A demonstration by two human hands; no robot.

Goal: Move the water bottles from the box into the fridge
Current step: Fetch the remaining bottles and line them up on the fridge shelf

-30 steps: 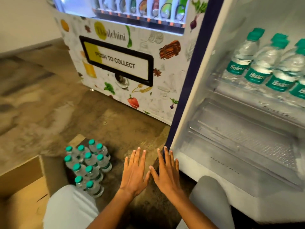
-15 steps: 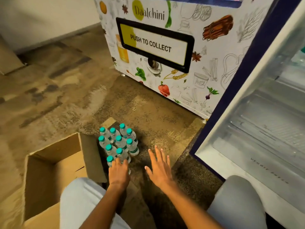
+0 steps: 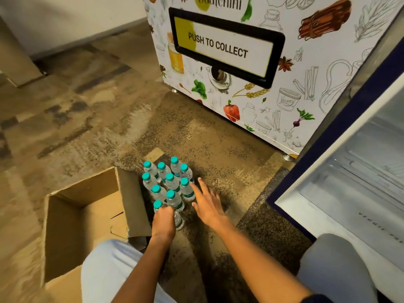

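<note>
Ten or so clear plastic water bottles with teal caps (image 3: 168, 185) stand on the floor at lower centre, beside the open cardboard box (image 3: 87, 217). Since a second ago, left hand (image 3: 164, 220) has come down and now grips the nearest bottle; right hand (image 3: 206, 203) reaches in with spread fingers, holding nothing. White fridge (image 3: 349, 193) waits open at right, so loading restarts.

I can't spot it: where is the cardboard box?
In the head view, the open cardboard box sits on the floor at lower left, its flap right beside the cluster of water bottles.

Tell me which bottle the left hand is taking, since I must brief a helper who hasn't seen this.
Find the open cardboard box on the floor; a cluster of teal-capped water bottles stands just right of it. The one meant is the bottle nearest the person, the only one whose cap is hidden under the grip of the left hand.
</note>
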